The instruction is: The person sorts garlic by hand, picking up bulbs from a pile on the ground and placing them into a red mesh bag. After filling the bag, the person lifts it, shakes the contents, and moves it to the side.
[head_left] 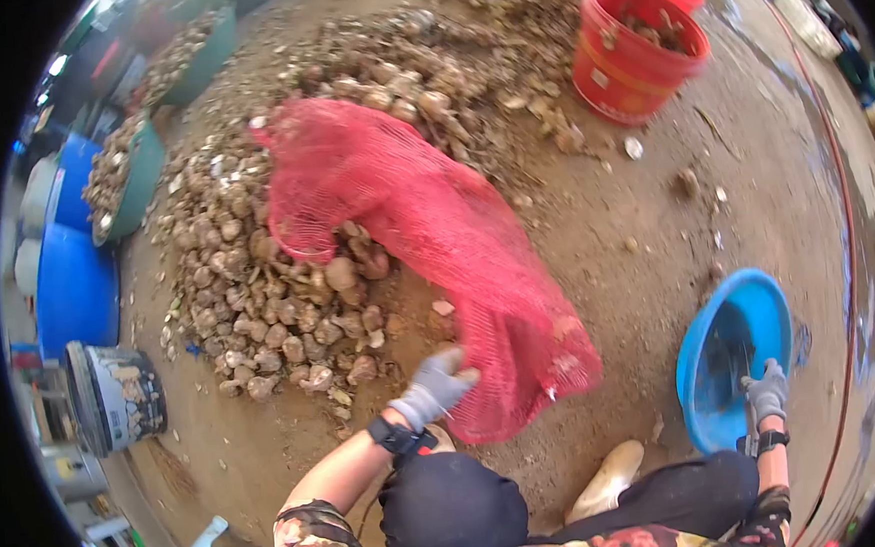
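A red mesh bag lies limp across a heap of garlic bulbs, its near end reaching back toward my feet. My left hand, in a grey glove, is at the near left edge of this bag, thumb and fingers closed at the mesh; the fingertips are partly hidden. To the right, a blue basin stands beside my leg. My right hand, also gloved, grips the basin at its near right rim. Inside, the basin looks wet and dark at the bottom.
Two red buckets stand at the back right, the nearer bucket holding some contents. On the left are a black-and-white bucket, a large blue tub and green containers of garlic. A dark red hose runs along the right.
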The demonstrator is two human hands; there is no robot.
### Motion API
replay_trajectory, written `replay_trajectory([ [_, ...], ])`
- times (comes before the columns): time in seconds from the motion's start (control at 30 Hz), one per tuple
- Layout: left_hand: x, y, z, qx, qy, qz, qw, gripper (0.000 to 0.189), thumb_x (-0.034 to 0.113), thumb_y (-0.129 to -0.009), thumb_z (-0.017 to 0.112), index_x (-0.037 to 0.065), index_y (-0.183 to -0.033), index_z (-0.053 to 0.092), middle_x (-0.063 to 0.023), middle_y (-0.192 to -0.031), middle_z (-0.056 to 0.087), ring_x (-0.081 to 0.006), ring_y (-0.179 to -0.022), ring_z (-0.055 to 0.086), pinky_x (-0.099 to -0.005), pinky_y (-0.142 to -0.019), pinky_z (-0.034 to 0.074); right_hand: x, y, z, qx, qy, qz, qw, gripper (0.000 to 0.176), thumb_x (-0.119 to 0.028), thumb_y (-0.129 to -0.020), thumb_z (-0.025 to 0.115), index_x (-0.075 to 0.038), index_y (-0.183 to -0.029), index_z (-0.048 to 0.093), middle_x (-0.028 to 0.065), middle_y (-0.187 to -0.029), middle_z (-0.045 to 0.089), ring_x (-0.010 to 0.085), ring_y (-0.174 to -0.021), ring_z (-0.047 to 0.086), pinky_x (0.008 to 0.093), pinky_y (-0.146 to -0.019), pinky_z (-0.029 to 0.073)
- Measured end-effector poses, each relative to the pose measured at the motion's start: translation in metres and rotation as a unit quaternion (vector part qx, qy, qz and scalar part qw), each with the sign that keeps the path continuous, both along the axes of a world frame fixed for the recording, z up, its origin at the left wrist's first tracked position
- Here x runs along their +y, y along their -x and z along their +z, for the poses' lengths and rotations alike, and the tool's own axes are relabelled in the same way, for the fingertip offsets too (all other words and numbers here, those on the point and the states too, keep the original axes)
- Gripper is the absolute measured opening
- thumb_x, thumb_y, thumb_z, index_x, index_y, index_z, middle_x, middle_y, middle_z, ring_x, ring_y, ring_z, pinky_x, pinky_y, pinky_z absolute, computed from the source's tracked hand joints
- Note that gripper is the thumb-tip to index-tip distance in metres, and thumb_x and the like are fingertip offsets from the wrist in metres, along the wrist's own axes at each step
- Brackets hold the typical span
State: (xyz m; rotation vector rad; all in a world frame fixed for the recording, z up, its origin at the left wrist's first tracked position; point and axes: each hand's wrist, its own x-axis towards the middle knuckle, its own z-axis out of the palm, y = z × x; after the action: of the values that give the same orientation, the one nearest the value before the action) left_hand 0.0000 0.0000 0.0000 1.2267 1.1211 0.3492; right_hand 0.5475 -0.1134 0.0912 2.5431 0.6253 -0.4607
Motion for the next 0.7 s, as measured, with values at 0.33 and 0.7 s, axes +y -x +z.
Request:
replay_trajectory([
  [0.33,0.063,-0.055,0.110,0.016,-0.269,-0.195,0.943,0.030,0.029,-0.077,0.062,0.005,-0.095,0.056,-0.0139,-0.085,0.059,-0.0307,-0.081,0.059,-0.0372,-0.071,0.046,0.163,0.244,-0.040,0.572,-0.103,0.282,0.763,0.058,-0.029,-0.067,0.071,-0.008,-0.118,0.053,0.0140,-0.108,0.061,0.0247,-0.105,0.056,0.0339,-0.088,0.044],
  [0.7,0.191,0.155,0.039,0.396,-0.278,0.279,0.829,0.044,0.025,-0.073,0.069,0.002,-0.109,0.057,-0.0164,-0.114,0.057,-0.0272,-0.106,0.054,-0.0375,-0.091,0.042,0.246,0.116,0.045,0.029,-0.293,0.559,0.775,0.018,-0.007,-0.062,0.057,-0.013,-0.078,0.062,0.0094,-0.083,0.060,0.0284,-0.082,0.059,0.0359,-0.072,0.048],
])
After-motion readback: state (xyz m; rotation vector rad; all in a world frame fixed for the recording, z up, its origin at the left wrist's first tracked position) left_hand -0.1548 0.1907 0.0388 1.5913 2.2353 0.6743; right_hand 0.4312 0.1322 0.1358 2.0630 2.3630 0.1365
